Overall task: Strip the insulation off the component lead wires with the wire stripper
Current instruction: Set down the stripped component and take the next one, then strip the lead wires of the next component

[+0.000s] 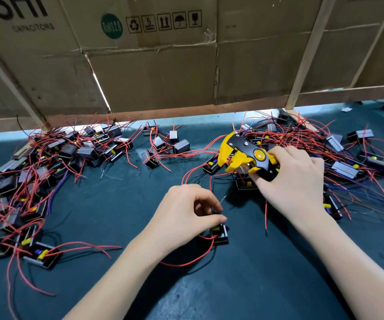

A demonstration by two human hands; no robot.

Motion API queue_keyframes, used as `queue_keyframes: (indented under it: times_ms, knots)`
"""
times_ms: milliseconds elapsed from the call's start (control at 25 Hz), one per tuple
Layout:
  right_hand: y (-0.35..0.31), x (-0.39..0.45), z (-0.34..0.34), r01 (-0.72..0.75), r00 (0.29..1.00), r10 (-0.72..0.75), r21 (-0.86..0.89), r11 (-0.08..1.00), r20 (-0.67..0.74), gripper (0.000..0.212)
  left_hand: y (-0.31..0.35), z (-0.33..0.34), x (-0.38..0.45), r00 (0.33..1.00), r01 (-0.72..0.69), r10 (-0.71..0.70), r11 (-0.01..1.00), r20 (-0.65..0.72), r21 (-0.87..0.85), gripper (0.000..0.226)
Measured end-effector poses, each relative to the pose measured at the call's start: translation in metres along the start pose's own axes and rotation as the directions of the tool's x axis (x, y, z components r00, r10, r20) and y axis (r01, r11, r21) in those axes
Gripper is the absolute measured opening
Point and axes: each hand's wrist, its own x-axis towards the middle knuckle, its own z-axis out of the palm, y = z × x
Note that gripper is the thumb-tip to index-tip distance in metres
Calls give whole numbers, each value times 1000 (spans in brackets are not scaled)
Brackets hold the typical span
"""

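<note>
Left hand [181,213] is pinching a component [219,232] near the mat's [267,285] front edge; right hand [295,174] is gripping the wire stripper [244,155]. Risk: red lead [186,263] tangling, stripper nicking strands.

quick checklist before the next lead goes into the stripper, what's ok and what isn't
1. Tool in hand: ok. The right hand grips the wire stripper by its handles.
2. Component held: ok. The left hand pinches a small black component on the green mat.
3. Lead in the stripper's mouth: not ok. The component's red lead loops on the mat, away from the tool.
4. Stripper mouth open: cannot tell, the yellow head hides it.
5. Lead free of other wires: cannot tell. Loose red wires cross near the tool.
6. More parts waiting: ok. The pile of components lies at left.
</note>
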Motion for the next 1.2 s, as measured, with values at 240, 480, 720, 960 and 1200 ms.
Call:
queue_keyframes:
  times_ms: [240, 480, 720, 960, 1200]
  knots:
    - [-1, 11, -23, 19, 998, -39, 409, 912, 40, 22, -3, -12, 1, 994, -45, 19, 967, 105, 251, 41]
    - [10, 13, -48, -209, 709, -381, 692, 690, 594, 47, -13, -39, 2, 962, -170, 105, 953, 253, 251, 6]
    - [-9, 2, -27, -21, 734, -360, 550, 835, 575, 48, -20, -45, 7, 996, -77, 62, 957, 60, 279, 10]
    - [-17, 4, 5, -68, 889, -113, 372, 926, 444, 50, -16, -28, 7, 998, -60, 58, 971, 14, 232, 16]
    - [-3, 7, 20, 105, 893, -183, 205, 973, 412, 46, -20, -34, 6, 993, -108, 112, 986, -24, 123, 5]
